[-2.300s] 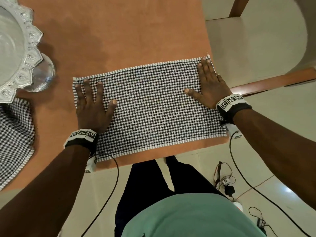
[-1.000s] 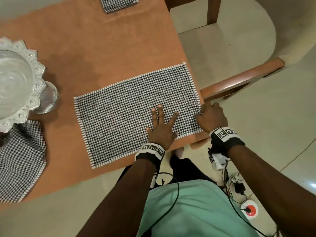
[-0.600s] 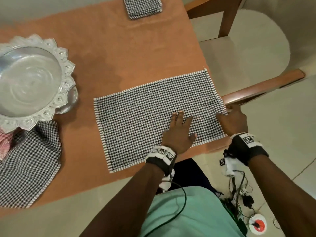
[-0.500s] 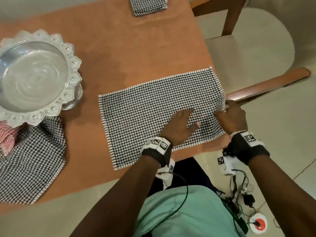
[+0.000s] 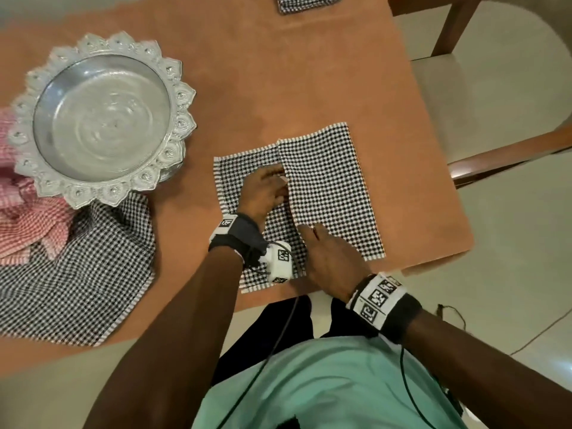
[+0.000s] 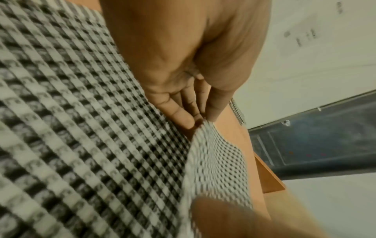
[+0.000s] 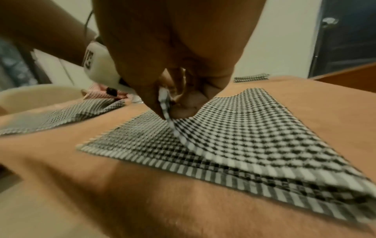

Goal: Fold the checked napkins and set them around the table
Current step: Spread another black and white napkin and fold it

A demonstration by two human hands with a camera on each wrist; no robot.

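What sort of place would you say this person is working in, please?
Most likely a home dining area: a wooden table with a cushioned chair drawn up to it, an ornate silver bowl as a centrepiece, and a folded napkin already laid at one place.

- From my head view the room is lit softly and warmly from above; the silver bowl (image 5: 102,119) catches pale highlights, and the floor (image 5: 557,360) at near right shows glare.
- Shadows under the forearms are faint and diffuse.
- Straight edges bow toward the frame borders.
- Both wrist views are dimmer and motion-smeared; the checked napkin (image 7: 234,141) blurs at its near edge.
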